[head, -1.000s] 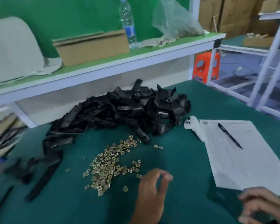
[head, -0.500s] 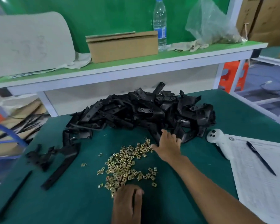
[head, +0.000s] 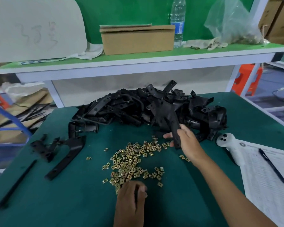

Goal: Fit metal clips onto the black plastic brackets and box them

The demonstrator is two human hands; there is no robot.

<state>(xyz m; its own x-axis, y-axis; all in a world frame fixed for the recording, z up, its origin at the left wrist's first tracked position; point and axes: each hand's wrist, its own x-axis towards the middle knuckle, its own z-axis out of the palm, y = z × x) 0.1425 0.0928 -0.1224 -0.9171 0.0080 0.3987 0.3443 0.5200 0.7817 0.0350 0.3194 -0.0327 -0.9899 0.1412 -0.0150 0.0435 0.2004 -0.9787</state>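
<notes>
Gripping one black plastic bracket (head: pixel 170 122) at the near edge of the bracket heap (head: pixel 138 108), the right hand (head: pixel 185 141) has its grip clamped around the part; the left hand (head: pixel 131 199) rests curled at the brass-coloured metal clips (head: pixel 129 163) scattered on the green tabletop (head: pixel 72 202), grip unclear.

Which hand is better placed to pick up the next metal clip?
The left hand: it rests at the near edge of the clip pile. The right hand already grips a black bracket lifted from the bracket heap.
</notes>
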